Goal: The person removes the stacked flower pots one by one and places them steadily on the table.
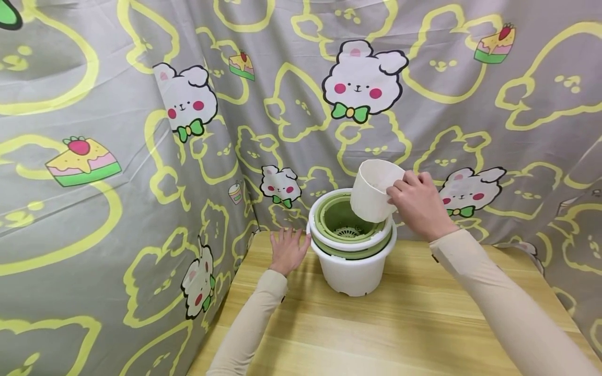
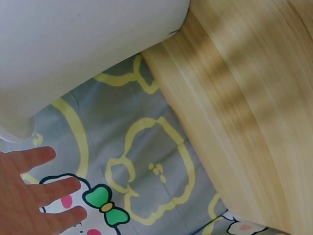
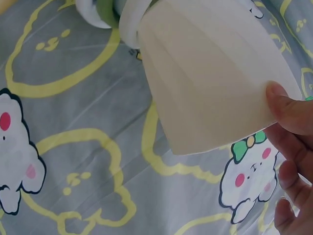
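My right hand (image 1: 418,203) pinches the rim of a cream-white flowerpot (image 1: 369,193), tilted over the right side of a stack of nested pots. In the right wrist view the thumb lies on the outer wall of the flowerpot (image 3: 215,78) and the other fingers sit at its rim. The stack holds a green pot (image 1: 345,216) with a slotted bottom inside white and green rims, all within a large white pot (image 1: 352,274). My left hand (image 1: 288,250) has its fingers spread, thumb right at the stack's left rim. In the left wrist view the white pot (image 2: 83,44) fills the upper left.
The stack stands on a wooden table (image 1: 348,334) toward its back edge. A grey curtain (image 1: 291,47) printed with yellow outlines and white cartoon bunnies hangs close behind and along the left side of the table.
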Motion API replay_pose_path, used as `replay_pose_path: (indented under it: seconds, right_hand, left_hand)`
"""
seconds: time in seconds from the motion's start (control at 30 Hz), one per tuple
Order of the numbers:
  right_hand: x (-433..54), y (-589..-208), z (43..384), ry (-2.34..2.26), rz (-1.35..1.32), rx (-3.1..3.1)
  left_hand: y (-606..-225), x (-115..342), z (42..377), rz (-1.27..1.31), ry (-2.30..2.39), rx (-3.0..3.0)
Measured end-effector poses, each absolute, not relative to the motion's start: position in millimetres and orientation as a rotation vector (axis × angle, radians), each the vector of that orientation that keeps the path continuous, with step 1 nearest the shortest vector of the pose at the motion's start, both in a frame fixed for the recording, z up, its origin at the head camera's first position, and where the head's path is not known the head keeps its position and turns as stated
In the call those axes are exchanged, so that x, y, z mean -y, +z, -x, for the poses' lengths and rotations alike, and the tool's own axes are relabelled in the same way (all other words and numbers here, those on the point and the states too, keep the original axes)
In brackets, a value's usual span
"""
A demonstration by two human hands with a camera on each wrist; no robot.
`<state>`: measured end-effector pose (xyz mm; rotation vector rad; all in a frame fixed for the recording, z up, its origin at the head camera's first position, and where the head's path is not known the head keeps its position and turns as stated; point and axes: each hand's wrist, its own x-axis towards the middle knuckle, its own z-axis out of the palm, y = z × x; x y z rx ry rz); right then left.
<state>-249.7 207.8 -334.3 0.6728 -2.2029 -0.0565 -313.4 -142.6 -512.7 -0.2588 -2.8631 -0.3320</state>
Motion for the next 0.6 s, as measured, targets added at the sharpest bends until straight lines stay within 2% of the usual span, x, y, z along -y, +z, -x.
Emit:
replay_pose_path:
  seconds: [0.27,0.6]
  right_hand:
    - [-222.6,-329.7,247.2,-0.040,-0.623,2.230]
    - [-248.4,-341.5,243.3,-0.050,-0.563,2.256]
  left_hand:
    - [-510.6,143.6,312.4,0.255,-0.366,2.886]
    - [-509.4,143.2,311.6,0.263,-0.375,2.889]
